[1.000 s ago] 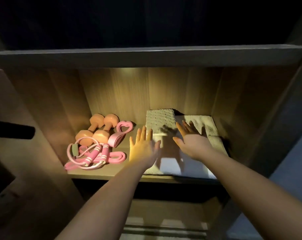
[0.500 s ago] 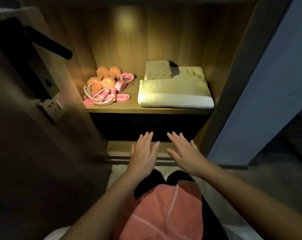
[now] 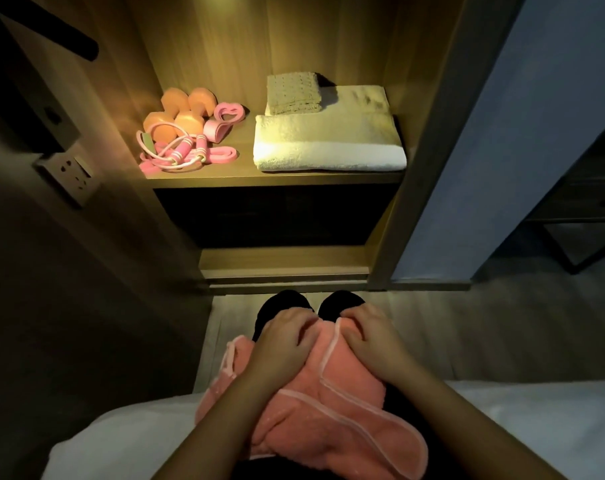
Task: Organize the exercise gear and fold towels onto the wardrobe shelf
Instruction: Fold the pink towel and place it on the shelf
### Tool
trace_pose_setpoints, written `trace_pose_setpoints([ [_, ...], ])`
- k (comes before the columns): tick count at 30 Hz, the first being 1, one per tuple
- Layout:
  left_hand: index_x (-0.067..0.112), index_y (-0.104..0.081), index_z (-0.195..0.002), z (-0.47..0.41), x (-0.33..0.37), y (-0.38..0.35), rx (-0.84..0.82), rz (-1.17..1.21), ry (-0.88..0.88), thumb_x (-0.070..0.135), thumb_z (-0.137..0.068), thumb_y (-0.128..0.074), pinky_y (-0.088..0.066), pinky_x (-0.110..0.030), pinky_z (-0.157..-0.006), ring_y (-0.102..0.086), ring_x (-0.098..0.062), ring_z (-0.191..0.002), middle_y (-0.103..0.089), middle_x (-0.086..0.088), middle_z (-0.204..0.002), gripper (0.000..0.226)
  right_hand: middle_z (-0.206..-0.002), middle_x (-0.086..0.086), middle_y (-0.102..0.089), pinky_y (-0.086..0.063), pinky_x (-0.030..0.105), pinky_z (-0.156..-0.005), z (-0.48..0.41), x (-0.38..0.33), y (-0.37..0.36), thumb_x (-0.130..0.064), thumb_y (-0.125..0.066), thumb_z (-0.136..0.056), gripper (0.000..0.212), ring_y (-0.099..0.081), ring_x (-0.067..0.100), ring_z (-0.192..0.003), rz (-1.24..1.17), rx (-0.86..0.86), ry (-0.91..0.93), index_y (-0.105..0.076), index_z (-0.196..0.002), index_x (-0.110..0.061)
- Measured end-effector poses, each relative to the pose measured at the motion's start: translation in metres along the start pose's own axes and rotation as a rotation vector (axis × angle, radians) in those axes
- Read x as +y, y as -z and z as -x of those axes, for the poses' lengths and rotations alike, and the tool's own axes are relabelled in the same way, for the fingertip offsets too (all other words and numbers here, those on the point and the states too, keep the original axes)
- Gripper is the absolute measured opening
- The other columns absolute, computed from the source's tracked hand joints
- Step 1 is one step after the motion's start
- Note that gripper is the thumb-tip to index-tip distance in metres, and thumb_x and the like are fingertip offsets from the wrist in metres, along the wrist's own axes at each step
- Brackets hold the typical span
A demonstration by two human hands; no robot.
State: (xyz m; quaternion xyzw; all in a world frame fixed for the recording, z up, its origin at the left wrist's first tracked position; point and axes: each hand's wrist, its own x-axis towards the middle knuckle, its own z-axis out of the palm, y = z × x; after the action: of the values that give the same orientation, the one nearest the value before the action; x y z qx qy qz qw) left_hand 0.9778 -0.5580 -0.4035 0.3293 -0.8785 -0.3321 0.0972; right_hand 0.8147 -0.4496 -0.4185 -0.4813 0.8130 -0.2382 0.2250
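**Item: coral-pink towel**. Lower centre of the frame, lying crumpled across the person's lap, pale piping along its edges. Not on the shelf.

**Left hand**. On the towel's far edge, left of centre; fingers curled into the cloth, gripping it.

**Right hand**. On the same far edge, right of centre, just beside the left hand; fingers curled under, gripping the cloth.

**Knees**. Dark-clad, showing just past the towel's far edge.

**Bed**. White surface along the bottom of the frame, under the person.

**Wardrobe shelf**. Lit wooden board, upper centre. Contents, right to left:
- White folded towel, at the front right, fold facing forward.
- Cream folded towel, behind it, touching.
- Beige waffle-weave cloth, folded, lying on the cream towel's left part.
- Pink resistance band, looped, standing on edge, centre-left.
- Orange dumbbells, two, side by side at the back left.
- Pink skipping rope, coiled in front of the dumbbells, handles together.

**Wall socket**. Left of the frame, on the dark panel beside the wardrobe.
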Motion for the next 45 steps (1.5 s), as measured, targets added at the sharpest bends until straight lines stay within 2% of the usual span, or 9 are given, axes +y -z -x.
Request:
trace_pose_setpoints([
  [5,0.025,-0.071,-0.103,0.006,0.005,0.000,0.107,-0.016,-0.222,0.029,-0.090,-0.060,-0.041,-0.028,-0.085,-0.047,-0.003,-0.095,-0.055,0.013,-0.098,0.018,-0.129,-0.001,-0.052,-0.036,0.034,-0.104,-0.004,0.001,0.005,-0.038,-0.057,-0.090,0.046,-0.046,0.017,-0.123,0.087,0.005,-0.128,-0.055,-0.133,-0.025],
  [9,0.030,-0.070,-0.088,0.005,0.008,0.002,0.057,0.079,-0.136,0.055,-0.082,-0.052,-0.041,-0.027,-0.075,-0.049,0.004,-0.084,-0.052,0.021,-0.083,0.031,-0.101,-0.006,-0.062,-0.046,0.030,-0.087,-0.006,-0.005,0.013,-0.022,-0.068,-0.084,0.008,-0.058,0.011,-0.098,-0.196,0.135,-0.133,-0.065,-0.087,-0.029],
  [11,0.033,-0.067,-0.093,0.000,0.011,0.003,-0.067,0.111,-0.022,0.065,-0.077,-0.049,-0.043,-0.027,-0.075,-0.051,0.003,-0.083,-0.055,0.021,-0.086,0.041,-0.092,-0.007,-0.064,-0.046,0.023,-0.080,-0.006,-0.010,0.020,-0.013,-0.070,-0.083,0.016,-0.058,0.003,-0.088,-0.380,0.190,-0.092,-0.064,-0.079,-0.027],
  [19,0.026,-0.061,-0.086,-0.015,0.038,0.001,0.014,0.573,0.171,0.026,-0.097,-0.053,-0.050,-0.041,-0.069,-0.059,-0.011,-0.071,-0.065,0.003,-0.078,0.013,-0.100,-0.004,-0.071,-0.053,0.021,-0.080,-0.010,-0.028,0.049,-0.010,-0.072,-0.085,0.037,-0.064,0.005,-0.086,-0.765,0.022,-0.068,-0.061,-0.118,-0.024],
  [24,0.042,-0.064,-0.105,-0.027,0.049,0.027,0.012,0.649,0.060,0.022,-0.100,-0.044,-0.048,-0.027,-0.076,-0.063,-0.002,-0.090,-0.067,0.017,-0.100,0.029,-0.102,-0.009,-0.072,-0.053,0.020,-0.080,-0.017,-0.021,0.062,-0.023,-0.068,-0.090,0.022,-0.067,0.007,-0.096,-0.706,-0.164,-0.006,-0.069,-0.112,-0.023],
  [28,0.034,-0.066,-0.100,-0.045,0.051,0.061,0.073,0.511,-0.052,0.018,-0.101,-0.047,-0.045,-0.018,-0.075,-0.060,0.002,-0.090,-0.065,0.021,-0.095,0.025,-0.088,-0.006,-0.072,-0.052,0.020,-0.071,-0.028,-0.029,0.076,-0.019,-0.071,-0.086,0.009,-0.066,0.007,-0.084,-0.848,-0.075,0.067,-0.074,-0.095,-0.020],
  [35,0.030,-0.069,-0.100,-0.077,0.074,0.124,0.043,0.371,-0.154,0.044,-0.089,-0.062,-0.053,-0.028,-0.076,-0.063,0.000,-0.086,-0.068,0.017,-0.091,0.019,-0.078,-0.014,-0.063,-0.047,0.016,-0.064,-0.061,-0.069,0.119,-0.031,-0.068,-0.083,0.002,-0.061,0.002,-0.076,-0.722,0.071,0.294,-0.068,-0.083,-0.029],
  [39,0.034,-0.072,-0.103,-0.097,0.100,0.148,0.195,0.389,-0.178,0.029,-0.094,-0.058,-0.053,-0.031,-0.082,-0.064,-0.002,-0.089,-0.071,0.016,-0.093,0.017,-0.077,-0.013,-0.063,-0.047,0.016,-0.066,-0.080,-0.098,0.148,-0.028,-0.072,-0.086,0.007,-0.061,0.003,-0.075,-0.669,0.034,0.384,-0.067,-0.081,-0.027],
  [45,0.031,-0.066,-0.084,-0.134,0.122,0.206,0.415,0.544,-0.128,0.029,-0.100,-0.050,-0.049,-0.020,-0.052,-0.062,-0.001,-0.059,-0.066,0.016,-0.066,0.023,-0.061,-0.016,-0.059,-0.039,0.011,-0.050,-0.099,-0.107,0.193,-0.043,-0.064,-0.084,0.024,-0.051,-0.003,-0.054,-0.667,0.026,0.299,-0.069,-0.068,-0.027],
])
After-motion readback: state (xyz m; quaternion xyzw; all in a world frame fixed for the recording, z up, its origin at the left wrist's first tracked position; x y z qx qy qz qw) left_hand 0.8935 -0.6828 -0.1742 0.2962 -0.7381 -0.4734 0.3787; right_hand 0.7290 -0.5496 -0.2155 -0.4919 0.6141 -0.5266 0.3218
